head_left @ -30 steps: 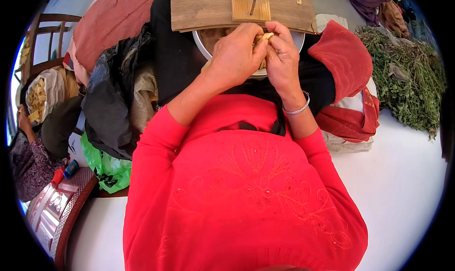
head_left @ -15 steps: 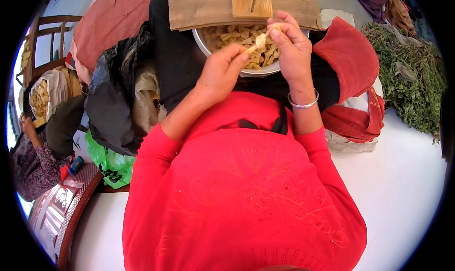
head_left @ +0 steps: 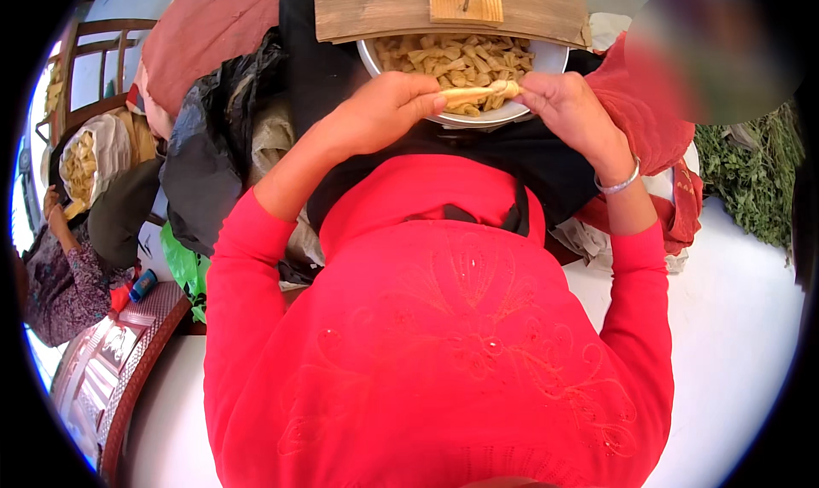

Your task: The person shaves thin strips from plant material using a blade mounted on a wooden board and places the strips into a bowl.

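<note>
My left hand (head_left: pixel 375 111) and my right hand (head_left: pixel 578 114) stretch a pale yellow strip (head_left: pixel 469 95) between them, over the near rim of a metal basin (head_left: pixel 556 60). The strip looks like tofu skin and has a knot near the right hand's fingertips. Both hands pinch it with closed fingers, one at each end. Many similar knotted pieces (head_left: pixel 461 60) fill the basin beneath. Across its far side lies a wooden board (head_left: pixel 375 10), bearing a smaller wood block (head_left: pixel 461 3) with a thin metal piece on it.
Left of my legs sits a black plastic bag (head_left: pixel 205 177), with a green bag (head_left: pixel 181 262) below. A co-worker's hand (head_left: pixel 55 211) is beside a sack (head_left: pixel 107 159) of yellow pieces. Red cloth (head_left: pixel 597 87) and leafy green plants (head_left: pixel 751 177) lie on the right. A blurred patch covers the upper right.
Both hands have moved apart and pulled the strip out lengthwise. My right hand has come down and to the right from above the basin; the knot looks tighter.
</note>
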Available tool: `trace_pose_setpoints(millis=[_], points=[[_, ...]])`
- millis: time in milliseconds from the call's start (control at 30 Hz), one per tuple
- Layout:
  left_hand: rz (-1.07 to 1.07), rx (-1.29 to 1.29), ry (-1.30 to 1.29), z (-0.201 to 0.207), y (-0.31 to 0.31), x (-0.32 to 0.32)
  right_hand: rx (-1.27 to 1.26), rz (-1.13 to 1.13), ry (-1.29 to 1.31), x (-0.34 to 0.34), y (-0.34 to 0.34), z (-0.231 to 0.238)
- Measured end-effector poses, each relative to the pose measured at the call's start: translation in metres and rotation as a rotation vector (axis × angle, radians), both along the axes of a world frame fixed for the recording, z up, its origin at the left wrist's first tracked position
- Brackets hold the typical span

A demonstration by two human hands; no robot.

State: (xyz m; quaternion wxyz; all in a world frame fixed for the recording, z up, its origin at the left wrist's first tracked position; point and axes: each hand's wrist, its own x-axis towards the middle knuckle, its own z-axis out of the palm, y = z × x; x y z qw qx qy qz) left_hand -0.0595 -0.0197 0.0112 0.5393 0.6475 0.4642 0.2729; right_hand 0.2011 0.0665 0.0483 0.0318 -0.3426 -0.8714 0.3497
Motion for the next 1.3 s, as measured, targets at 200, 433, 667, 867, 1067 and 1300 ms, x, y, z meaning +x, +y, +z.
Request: trace_pose_setpoints(millis=[200, 433, 667, 867, 1067, 1300], points=[[0.393, -0.676, -0.980, 0.017, -0.018, -0.012, 0.631, -0.030, 0.304, -0.034, -0.022, 0.014], [0.533, -0.761, -1.495, 0.010, -0.013, -0.005, 0.432, 0.299, 0.514, -0.097, -0.077, -0.018], [0.622, -0.814, -1.477, -0.009, -0.015, 0.000, -0.316, 0.035, 0.680, -0.110, -0.089, -0.001], [0.793, -0.711, -1.483, -0.010, -0.008, 0.005, -0.231, -0.202, 0.591, -0.112, -0.086, -0.005], [0.878, -0.523, -1.335, 0.001, -0.005, 0.011, -0.319, -0.376, 0.633, -0.107, -0.082, -0.016], [0.595, 0.042, -0.156, 0.000, -0.018, 0.003, 0.748, -0.023, 0.354, -0.102, -0.057, 0.006]])
